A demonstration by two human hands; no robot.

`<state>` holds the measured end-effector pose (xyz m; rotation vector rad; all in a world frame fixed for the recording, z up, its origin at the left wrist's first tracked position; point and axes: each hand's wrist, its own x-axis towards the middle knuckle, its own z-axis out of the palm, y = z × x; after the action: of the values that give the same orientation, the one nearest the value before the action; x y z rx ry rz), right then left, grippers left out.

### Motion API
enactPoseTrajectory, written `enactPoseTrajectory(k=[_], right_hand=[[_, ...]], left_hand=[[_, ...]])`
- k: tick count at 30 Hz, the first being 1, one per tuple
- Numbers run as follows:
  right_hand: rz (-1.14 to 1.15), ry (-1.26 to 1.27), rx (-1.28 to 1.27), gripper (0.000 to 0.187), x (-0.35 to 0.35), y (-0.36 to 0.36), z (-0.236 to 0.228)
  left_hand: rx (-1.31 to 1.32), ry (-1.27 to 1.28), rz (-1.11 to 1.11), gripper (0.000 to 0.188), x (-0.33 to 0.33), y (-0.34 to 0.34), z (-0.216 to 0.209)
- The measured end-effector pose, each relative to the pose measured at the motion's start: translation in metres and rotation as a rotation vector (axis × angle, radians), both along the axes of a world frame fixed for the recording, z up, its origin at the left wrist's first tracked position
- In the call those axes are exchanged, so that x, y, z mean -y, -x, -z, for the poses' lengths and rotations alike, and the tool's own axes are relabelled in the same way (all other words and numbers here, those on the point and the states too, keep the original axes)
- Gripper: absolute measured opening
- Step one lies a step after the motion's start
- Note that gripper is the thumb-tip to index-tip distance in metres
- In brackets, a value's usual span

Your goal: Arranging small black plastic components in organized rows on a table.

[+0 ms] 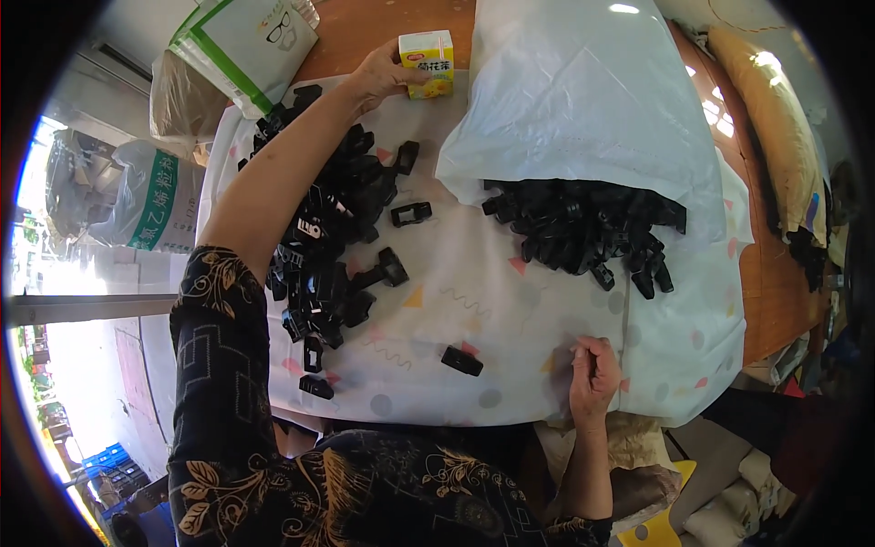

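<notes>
At the far side of the table my left hand (375, 78) grips a small yellow-and-white drink carton (427, 56), which stands upright. My left arm stretches over a heap of black plastic parts (328, 205), hiding some of them. Close to the near edge, my right hand (594, 378) rests with its fingers curled in; nothing shows in it. To its left a single black plastic part (462, 360) lies on the patterned white cloth (492, 401). More black parts (592, 232) spill from the mouth of a large white plastic bag (583, 109) on the right.
A white-and-green carrier bag (251, 46) stands at the far left, beside a clear plastic bag (187, 100). A white sack with a green band (150, 196) is further left. On the right lies a long tan sack (775, 128) along the brown tabletop (770, 283).
</notes>
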<state>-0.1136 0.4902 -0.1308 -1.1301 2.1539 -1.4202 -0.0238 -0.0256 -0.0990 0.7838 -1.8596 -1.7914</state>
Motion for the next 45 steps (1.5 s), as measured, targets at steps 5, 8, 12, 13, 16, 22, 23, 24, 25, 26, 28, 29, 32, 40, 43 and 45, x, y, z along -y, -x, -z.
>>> enactPoseTrajectory(k=[5,8,12,13,16,22,23,24,25,26,28,29,32,40,43,45], right_hand=[[0.004,-0.009,-0.008,0.011,-0.002,-0.002,-0.002],[0.016,-0.025,-0.009,0.012,-0.005,-0.005,-0.002],[0.013,-0.021,-0.024,0.013,-0.001,-0.013,0.0],[0.016,-0.013,-0.041,0.012,0.0,-0.013,0.001],[0.013,0.004,-0.058,0.011,0.011,-0.014,0.009],[0.072,0.045,-0.247,0.008,-0.001,0.009,0.008],[0.072,0.055,-0.243,0.007,-0.001,0.012,0.01],[0.088,0.066,-0.258,0.007,0.001,0.012,0.006],[0.098,0.128,-0.229,0.008,-0.005,0.018,0.015],[0.128,0.006,-0.329,0.01,-0.006,0.016,0.016],[0.097,0.122,-0.256,0.01,0.017,0.008,0.025],[0.083,0.176,-0.318,0.01,0.019,0.005,0.021],[0.151,0.232,-0.384,0.009,0.023,0.0,0.033],[0.2,0.207,-0.425,0.007,0.025,-0.004,0.046],[0.213,0.234,-0.484,0.008,0.029,0.005,0.048],[0.223,0.221,-0.49,0.008,0.031,0.007,0.045]], left_hand=[[0.069,0.104,0.032,0.068,0.006,0.005,0.01],[0.125,0.244,0.0,0.07,0.006,0.0,0.017],[0.31,0.565,-0.153,0.063,0.006,-0.034,0.012],[0.313,0.705,-0.249,0.058,0.0,-0.042,0.003],[0.315,0.78,-0.217,0.049,-0.036,-0.071,-0.049],[0.067,0.905,0.396,0.031,-0.206,-0.085,-0.138],[-0.058,0.996,0.496,0.03,-0.233,-0.085,-0.146],[-0.237,1.041,0.539,0.026,-0.259,-0.09,-0.165],[-0.337,0.948,0.63,0.018,-0.282,-0.096,-0.181],[-0.443,0.769,0.704,0.013,-0.3,-0.105,-0.196],[-0.753,0.534,0.903,0.018,-0.323,-0.123,-0.207],[-0.917,0.362,0.925,0.027,-0.342,-0.126,-0.205],[-1.029,0.412,0.768,0.019,-0.403,-0.126,-0.22],[-0.874,-0.573,1.492,0.086,-0.511,-0.12,-0.229],[-0.557,-0.742,1.888,0.062,-0.555,-0.129,-0.266],[-0.462,-0.843,2.04,0.049,-0.591,-0.132,-0.268]])
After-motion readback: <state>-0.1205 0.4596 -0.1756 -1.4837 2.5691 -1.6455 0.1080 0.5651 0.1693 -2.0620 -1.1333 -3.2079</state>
